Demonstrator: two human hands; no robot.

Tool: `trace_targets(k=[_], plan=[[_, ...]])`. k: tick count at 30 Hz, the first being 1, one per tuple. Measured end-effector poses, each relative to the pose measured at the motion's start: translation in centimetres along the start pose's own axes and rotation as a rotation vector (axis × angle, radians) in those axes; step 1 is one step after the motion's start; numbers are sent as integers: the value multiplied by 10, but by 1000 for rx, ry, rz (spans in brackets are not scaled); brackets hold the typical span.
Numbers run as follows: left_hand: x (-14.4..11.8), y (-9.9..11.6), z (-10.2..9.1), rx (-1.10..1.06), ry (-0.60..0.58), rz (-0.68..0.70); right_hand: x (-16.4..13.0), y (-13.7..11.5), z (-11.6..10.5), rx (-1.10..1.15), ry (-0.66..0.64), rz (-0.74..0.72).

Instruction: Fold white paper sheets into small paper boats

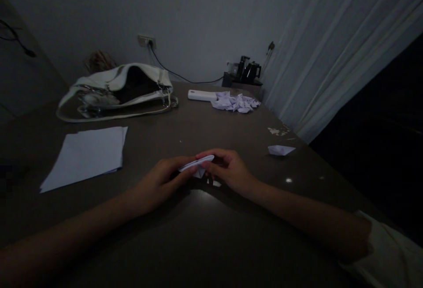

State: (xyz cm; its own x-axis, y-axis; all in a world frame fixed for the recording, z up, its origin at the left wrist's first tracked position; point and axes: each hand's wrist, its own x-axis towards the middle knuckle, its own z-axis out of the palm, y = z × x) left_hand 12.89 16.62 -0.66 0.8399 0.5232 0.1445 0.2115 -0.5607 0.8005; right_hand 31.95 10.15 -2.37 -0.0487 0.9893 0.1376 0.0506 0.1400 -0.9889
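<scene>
A small piece of folded white paper (pixel 199 172) is held just above the dark table, between my two hands. My left hand (pixel 165 177) pinches its left end with thumb and fingers. At the right end, my right hand (pixel 229 169) has its thumb on the near side and its fingers behind. A triangular flap points down from the paper between the thumbs. Off to the right, a folded paper boat (pixel 280 150) rests on the table, apart from my right hand. A stack of white paper sheets (pixel 87 153) lies to the left of my left hand.
At the back left sits an open white handbag (pixel 122 85). Several crumpled-looking folded papers (pixel 235 102) lie beside a white oblong object (pixel 201 95) at the back. Paper scraps (pixel 277 131) lie near the right edge. A black kettle (pixel 251 72) and a curtain (pixel 313 50) are beyond.
</scene>
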Motion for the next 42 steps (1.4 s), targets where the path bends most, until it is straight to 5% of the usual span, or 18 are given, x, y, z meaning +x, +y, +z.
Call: trace_targets(k=[9,42], plan=[[0,0,-1,-30,1,-49,2,-1,0,60,111,-4],[1,4,-2,-96,-71,-100,-1,1,1,-8,122,-77]])
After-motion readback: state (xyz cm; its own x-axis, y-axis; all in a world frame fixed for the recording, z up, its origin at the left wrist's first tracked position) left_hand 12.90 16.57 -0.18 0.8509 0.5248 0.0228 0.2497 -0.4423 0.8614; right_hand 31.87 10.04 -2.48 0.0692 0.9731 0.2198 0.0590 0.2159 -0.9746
